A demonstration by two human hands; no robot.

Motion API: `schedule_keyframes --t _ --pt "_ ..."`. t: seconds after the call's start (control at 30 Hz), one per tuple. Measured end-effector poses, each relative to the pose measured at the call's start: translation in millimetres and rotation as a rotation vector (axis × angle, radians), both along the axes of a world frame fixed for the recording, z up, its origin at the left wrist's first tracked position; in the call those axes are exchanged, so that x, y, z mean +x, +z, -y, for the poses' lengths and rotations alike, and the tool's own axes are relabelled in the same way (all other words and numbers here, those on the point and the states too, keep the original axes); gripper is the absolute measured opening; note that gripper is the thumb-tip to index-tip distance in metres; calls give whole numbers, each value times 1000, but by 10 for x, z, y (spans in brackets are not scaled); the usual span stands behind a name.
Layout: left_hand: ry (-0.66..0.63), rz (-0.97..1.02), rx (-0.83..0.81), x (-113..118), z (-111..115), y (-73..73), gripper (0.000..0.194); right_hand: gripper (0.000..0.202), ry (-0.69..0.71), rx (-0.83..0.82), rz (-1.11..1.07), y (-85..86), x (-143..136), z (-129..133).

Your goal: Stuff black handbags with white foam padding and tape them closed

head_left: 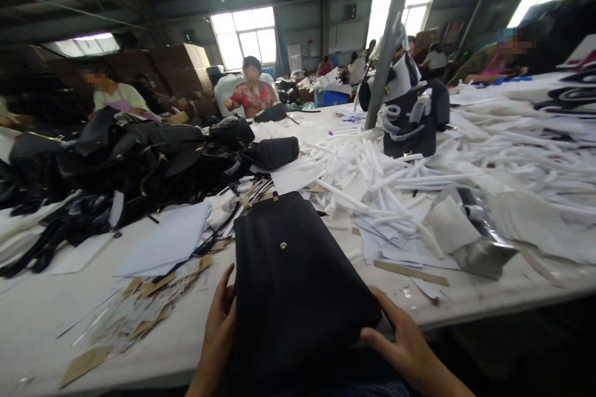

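A black bag [298, 285] with a small round gold stud near its top lies at the table's near edge, in the lower middle of the head view. My left hand [221, 322] is against its left side, the fingers partly hidden behind it. At its lower right corner my right hand [395, 332] grips the edge, thumb on the near side and fingers on the far side. The bag tilts toward me, and its bottom end is dark.
Black bags [158, 155] are heaped at the left. White paper sheets [167, 242] and plastic packets with brown strips [144, 304] lie left of the bag. White rolls [367, 167] spread behind and right, near a metal post [386, 56]. Several people sit beyond.
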State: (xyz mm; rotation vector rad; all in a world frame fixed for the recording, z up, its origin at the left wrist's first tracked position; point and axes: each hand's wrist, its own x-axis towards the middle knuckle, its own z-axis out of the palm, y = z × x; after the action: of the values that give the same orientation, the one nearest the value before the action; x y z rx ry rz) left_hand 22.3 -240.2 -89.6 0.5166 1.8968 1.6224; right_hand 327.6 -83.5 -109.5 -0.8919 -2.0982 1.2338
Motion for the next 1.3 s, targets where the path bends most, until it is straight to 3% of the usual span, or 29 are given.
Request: schedule_keyframes --t 0.1,0.2,0.3,0.4,0.53,0.63,0.8,0.87,1.0,1.1,1.2,1.3 --pt "-39 -79 -93 -1 77 -53 99 66 -53 -53 6 -151 129 182" --pt "-69 -182 -186 -19 58 -14 87 66 -68 -129 38 -87 170 240" --pt "-36 -420 -278 53 40 158 77 64 -48 -156 51 0 144 215" --pt "88 -651 -348 259 103 380 63 53 -100 -84 84 -105 88 221" --pt "56 -339 -230 606 214 502 57 49 -215 37 116 -377 31 267" --pt "4 -292 -243 754 192 455 60 47 -226 91 136 -378 8 238" --pt "74 -512 -326 762 51 345 41 39 -183 142 249 -16 -131 99" --pt "88 -566 -311 757 66 257 32 41 -201 158 283 57 -220 76" --pt "99 -891 -147 762 199 1 25 56 -344 131 267 -83 -341 148" --pt "20 -1134 -43 686 213 -82 31 64 -456 97 325 -217 -359 220" --pt "-63 -1207 -8 520 102 -41 33 67 -425 22 422 -210 -336 211" --pt "-50 -1196 10 378 -13 -31 29 66 -292 -36 474 -84 -258 87"
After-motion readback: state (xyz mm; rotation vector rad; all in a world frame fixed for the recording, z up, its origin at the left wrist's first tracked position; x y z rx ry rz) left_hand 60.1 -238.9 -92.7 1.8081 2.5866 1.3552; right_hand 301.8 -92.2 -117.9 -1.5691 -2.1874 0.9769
